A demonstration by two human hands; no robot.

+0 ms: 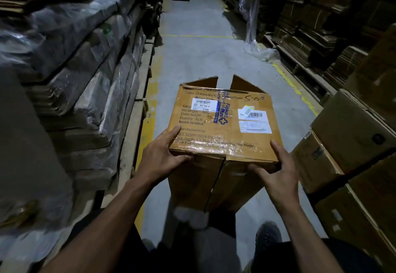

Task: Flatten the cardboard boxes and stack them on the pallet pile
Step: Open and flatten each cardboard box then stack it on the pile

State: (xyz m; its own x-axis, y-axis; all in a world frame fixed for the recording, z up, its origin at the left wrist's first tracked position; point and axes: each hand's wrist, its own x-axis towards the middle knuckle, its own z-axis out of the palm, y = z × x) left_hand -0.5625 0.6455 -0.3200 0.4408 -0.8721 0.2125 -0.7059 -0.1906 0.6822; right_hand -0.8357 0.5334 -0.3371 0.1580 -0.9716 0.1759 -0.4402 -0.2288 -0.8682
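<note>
A brown cardboard box (222, 120) with printed text, white barcode labels and shiny tape is held in front of me over the aisle floor. Its far flaps stand open and its near flaps hang down with a split between them. My left hand (162, 155) grips the box's near left corner, thumb on the near face and fingers on the top. My right hand (276, 170) holds the near right corner, thumb across the near face, fingers up the right side. Flattened cardboard stacks wrapped in plastic (90, 75) sit on pallets along the left.
A grey concrete aisle (201, 54) with yellow lines runs ahead. Wooden pallet edges (137, 122) border it on the left. Assembled cardboard boxes (351, 155) are stacked close on the right, with more cardboard stacks (317, 26) beyond. My feet and legs show at the bottom.
</note>
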